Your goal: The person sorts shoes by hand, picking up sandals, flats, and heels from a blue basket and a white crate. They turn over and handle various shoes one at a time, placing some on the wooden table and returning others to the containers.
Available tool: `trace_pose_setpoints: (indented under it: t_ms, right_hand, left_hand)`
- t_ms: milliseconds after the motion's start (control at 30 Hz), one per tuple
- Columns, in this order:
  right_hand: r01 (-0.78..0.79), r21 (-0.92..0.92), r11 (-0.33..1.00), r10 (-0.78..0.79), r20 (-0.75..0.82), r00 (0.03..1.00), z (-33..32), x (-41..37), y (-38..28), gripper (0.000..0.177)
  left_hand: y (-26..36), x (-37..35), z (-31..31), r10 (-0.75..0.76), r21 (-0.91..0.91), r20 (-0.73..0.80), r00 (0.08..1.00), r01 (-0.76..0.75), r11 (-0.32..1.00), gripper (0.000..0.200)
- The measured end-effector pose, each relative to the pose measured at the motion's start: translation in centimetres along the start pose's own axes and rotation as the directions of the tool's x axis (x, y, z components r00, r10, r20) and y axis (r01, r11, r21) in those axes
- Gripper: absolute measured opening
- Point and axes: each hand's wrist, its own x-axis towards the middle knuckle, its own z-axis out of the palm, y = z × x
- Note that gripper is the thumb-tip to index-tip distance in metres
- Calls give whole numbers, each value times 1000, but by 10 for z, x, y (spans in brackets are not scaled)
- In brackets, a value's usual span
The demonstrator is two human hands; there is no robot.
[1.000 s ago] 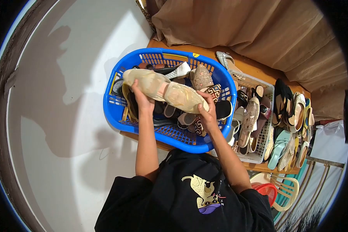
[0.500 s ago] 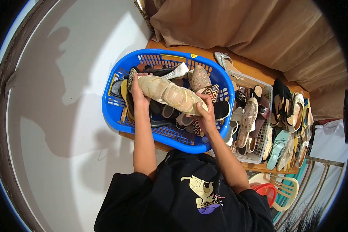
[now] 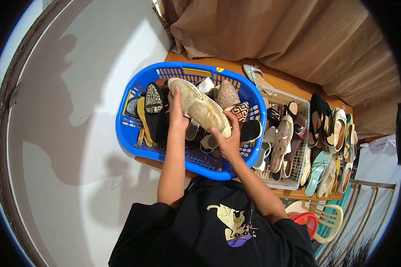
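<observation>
Over the blue laundry basket (image 3: 122,120) I hold a beige-gold flat shoe (image 3: 200,107) that has a shiny, plastic-like covering. It slants from upper left to lower right. My left hand (image 3: 178,111) grips its upper left part. My right hand (image 3: 229,137) has the lower right end between thumb and fingers. Beneath it the basket holds several shoes, among them a black shoe with gold pattern (image 3: 154,99), a beige patterned shoe (image 3: 227,94) and a black slipper (image 3: 251,131). The held shoe and my hands hide part of the heap.
A white basket (image 3: 294,182) of shoes stands right of the blue one on a wooden table (image 3: 196,61). More footwear, including mint sandals (image 3: 317,171), lies beyond it. A silver shoe (image 3: 254,73) sits behind. Brown curtain (image 3: 272,31) hangs at the back; a plastic chair (image 3: 334,218) stands lower right.
The shoe has turned clockwise to a steeper slant and shows a different side. My left hand has shifted right, my right hand slightly left. The black-and-gold shoe is more exposed.
</observation>
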Motion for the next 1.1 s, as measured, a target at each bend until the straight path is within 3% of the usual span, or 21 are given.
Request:
trace_pose_setpoints:
  t_ms: [100,167,233,333,367,433,500,533,600,667,700,733,767,867,933,1000,1033,1100]
  right_hand:
    - [26,-96,995,-21,51,998,-5,-2,-7,76]
    - [90,-209,974,-66,118,991,-11,0,-8,80]
    - [76,-286,955,-26,176,984,-13,-1,-8,88]
    - [-20,-205,979,66,220,973,-10,-10,-14,94]
    - [-15,-185,983,61,245,968,-11,-13,-19,95]
    - [-7,-166,986,52,268,962,-12,-21,-24,96]
    - [14,-202,979,32,221,975,-13,-33,-28,96]
    - [97,-221,970,-59,173,983,-15,-37,-27,97]
    - [18,-29,999,-17,38,999,-25,-42,-21,89]
    - [-11,177,984,26,-86,996,-41,-41,-27,76]
    - [-80,289,954,124,-138,983,-52,-40,-27,71]
    - [-55,388,920,137,-188,973,-61,-38,-27,66]
    - [-20,481,876,152,-236,960,-70,-36,-28,62]
    - [59,729,682,204,-267,942,-92,-32,-37,60]
    - [38,685,728,182,-246,952,-101,-33,-37,80]
    - [33,725,688,158,-194,968,-102,-33,-44,95]
    - [39,750,661,143,-176,974,-101,-31,-49,91]
    - [100,769,631,130,-232,964,-100,-27,-62,85]
  left_hand:
    - [-13,-9,7,-76,-70,16,997,77,995,84]
    - [-22,-12,7,-127,-184,93,988,142,973,79]
    - [-20,-27,17,-205,-188,77,976,217,958,75]
    - [-42,-24,3,-161,-196,37,986,165,967,75]
    - [-48,-20,-5,-163,-193,39,986,168,967,75]
    - [-43,-22,-7,-176,-299,229,957,241,923,76]
    - [-43,-27,-2,-182,-313,221,958,246,917,75]
    - [-44,-27,2,-139,-319,180,974,192,928,76]
    - [-31,-46,22,-88,-332,116,989,122,935,73]
    - [-16,-65,32,-105,-300,167,980,152,942,76]
    - [-13,-71,31,-115,-265,209,971,169,949,80]
    - [-9,-76,30,-104,-336,288,952,202,920,71]
    - [-4,-81,29,-166,-434,406,899,350,830,74]
    - [-7,-95,30,-290,-268,366,885,398,877,71]
    - [-16,-107,41,-267,-20,488,831,317,948,70]
    - [-42,-115,42,-288,54,566,772,313,948,66]
    - [-48,-126,52,-295,111,612,734,290,951,66]
    - [-59,-155,70,-296,179,604,740,236,955,66]
